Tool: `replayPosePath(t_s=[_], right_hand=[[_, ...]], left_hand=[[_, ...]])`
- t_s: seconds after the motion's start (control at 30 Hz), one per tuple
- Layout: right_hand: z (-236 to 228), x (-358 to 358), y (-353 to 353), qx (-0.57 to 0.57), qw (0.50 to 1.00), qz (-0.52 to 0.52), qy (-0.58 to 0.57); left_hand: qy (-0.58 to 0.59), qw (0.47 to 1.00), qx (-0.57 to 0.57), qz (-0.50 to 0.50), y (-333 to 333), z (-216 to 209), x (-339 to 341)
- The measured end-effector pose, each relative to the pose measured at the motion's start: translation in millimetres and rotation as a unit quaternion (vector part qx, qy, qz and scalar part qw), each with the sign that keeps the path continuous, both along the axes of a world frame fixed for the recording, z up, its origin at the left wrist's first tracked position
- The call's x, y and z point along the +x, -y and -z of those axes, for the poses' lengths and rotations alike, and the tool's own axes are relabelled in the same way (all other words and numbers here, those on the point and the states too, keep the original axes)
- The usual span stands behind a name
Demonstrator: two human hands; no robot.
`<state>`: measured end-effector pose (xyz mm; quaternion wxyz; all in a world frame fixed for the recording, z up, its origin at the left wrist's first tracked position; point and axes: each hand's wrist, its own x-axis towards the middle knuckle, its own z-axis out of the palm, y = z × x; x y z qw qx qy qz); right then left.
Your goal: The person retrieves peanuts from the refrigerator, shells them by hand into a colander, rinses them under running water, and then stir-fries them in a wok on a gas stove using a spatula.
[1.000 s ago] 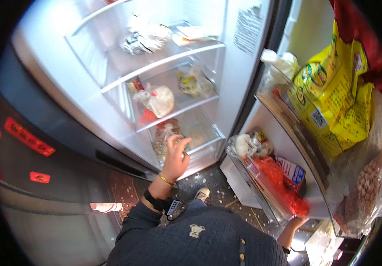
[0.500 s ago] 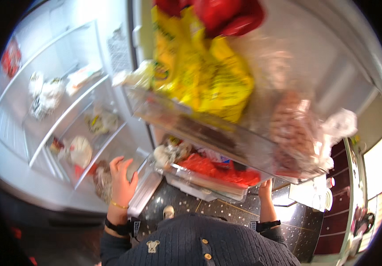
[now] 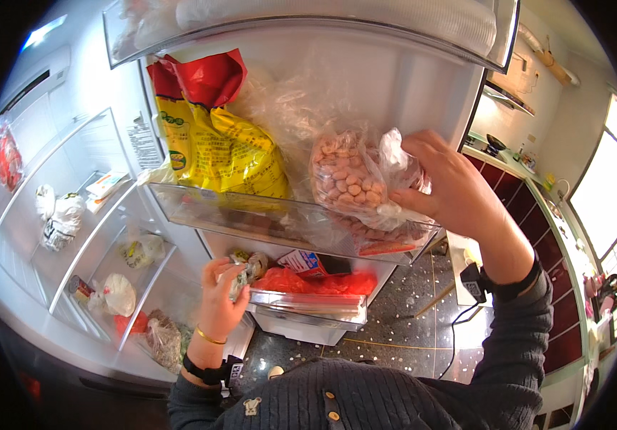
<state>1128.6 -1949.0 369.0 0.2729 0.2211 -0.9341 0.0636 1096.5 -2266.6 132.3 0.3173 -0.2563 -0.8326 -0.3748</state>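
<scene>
My right hand (image 3: 459,186) grips the gathered end of a clear plastic bag of peanuts (image 3: 346,175), thumb below and fingers above. The bag is at the right end of the fridge door's middle bin (image 3: 251,215). Beneath it, more peanuts show through the bin's clear wall. My left hand (image 3: 219,301) is by the left end of the lower door bin (image 3: 308,304), fingers loosely bent and thumb apart. Just behind its fingers lies a small knotted bag (image 3: 254,265); whether they touch it I cannot tell. A red plastic bag (image 3: 315,282) fills much of that lower bin.
A yellow and red bag (image 3: 219,143) stands in the middle bin's left part. An upper door bin (image 3: 315,29) juts out above. On the left, the open fridge has glass shelves with several tied bags (image 3: 118,294). Dark red kitchen cabinets (image 3: 559,315) line the right side.
My right hand has risen from below the middle bin to the peanut bag and taken hold of its end. The left hand has moved right, to the lower bin. The view has shifted.
</scene>
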Motion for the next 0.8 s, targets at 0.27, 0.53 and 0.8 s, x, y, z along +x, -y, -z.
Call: replayPosePath(t_s=[0.27,0.53,0.8], right_hand=[[-9.2,-19.6,26.2,-0.219,0.97,-0.097,-0.027],[-28.3,-13.5,47.9,-0.422,0.831,-0.319,-0.172],[-6.1,55.6,110.7,0.041,0.848,-0.519,-0.1]], left_hand=[[-0.098,0.994,-0.02,0.044,-36.9,-44.1,32.7],[0.122,0.891,0.265,0.347,-90.2,-97.8,42.4],[0.117,0.721,0.494,0.472,-111.6,-95.3,69.1]])
